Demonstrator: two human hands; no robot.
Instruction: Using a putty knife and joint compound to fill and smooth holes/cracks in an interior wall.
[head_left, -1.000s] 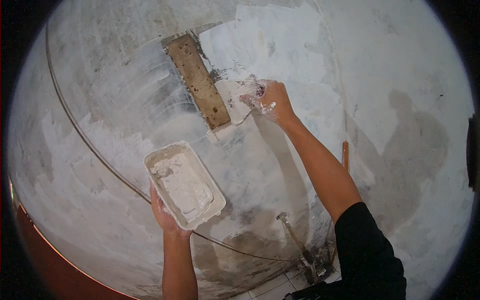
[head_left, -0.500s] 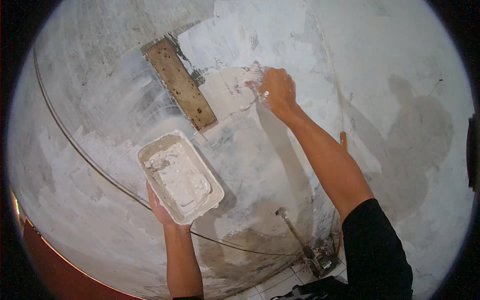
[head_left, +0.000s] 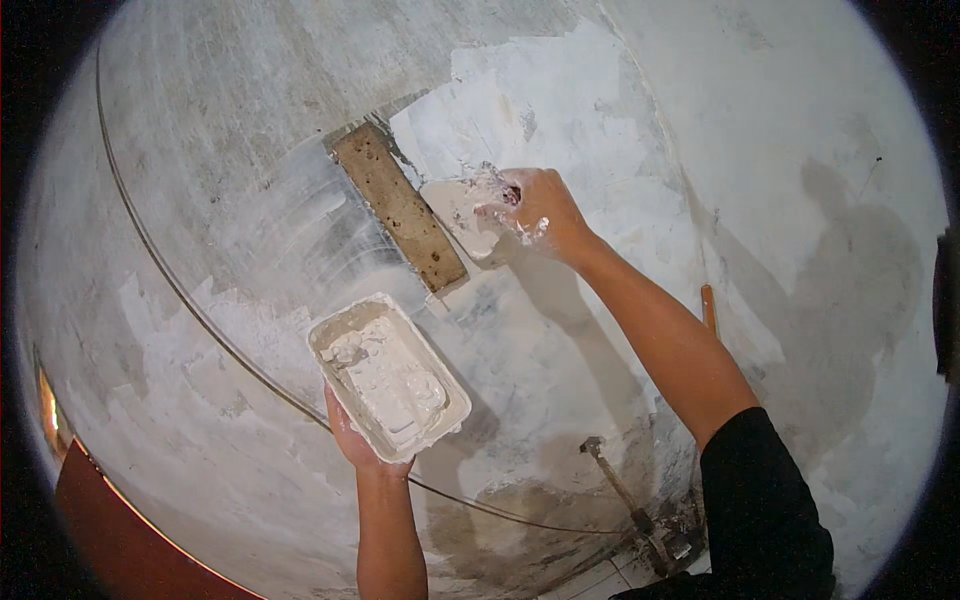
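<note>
My left hand (head_left: pixel 358 437) supports a whitish rectangular plastic tub (head_left: pixel 457 398) from below, its fingers mostly hidden. Thick off-white putty (head_left: pixel 392 385) fills part of the tub and crusts its rim. My right hand (head_left: pixel 545 213), smeared with putty, is closed round a putty knife whose wide, pale, coated blade (head_left: pixel 462 214) lies against the wall. The knife's handle is mostly hidden by the fist. Just left of the blade, a brown, pitted rectangular strip (head_left: pixel 400 208) runs slantwise on the wall. Fresh white coating (head_left: pixel 560 85) covers the wall above my right hand.
A dark cable (head_left: pixel 190 307) curves along the grey wall at the left. Low on the right, a hammer-like tool (head_left: pixel 622 487) leans near the wall's foot, and an orange-brown handle (head_left: pixel 709 308) stands upright. A dark red surface (head_left: pixel 120 525) fills the lower left corner.
The view has shifted, so wall and tub appear farther right and lower. Against the wall, my right hand and the putty knife have moved left, bringing the blade up to the brown strip's edge.
</note>
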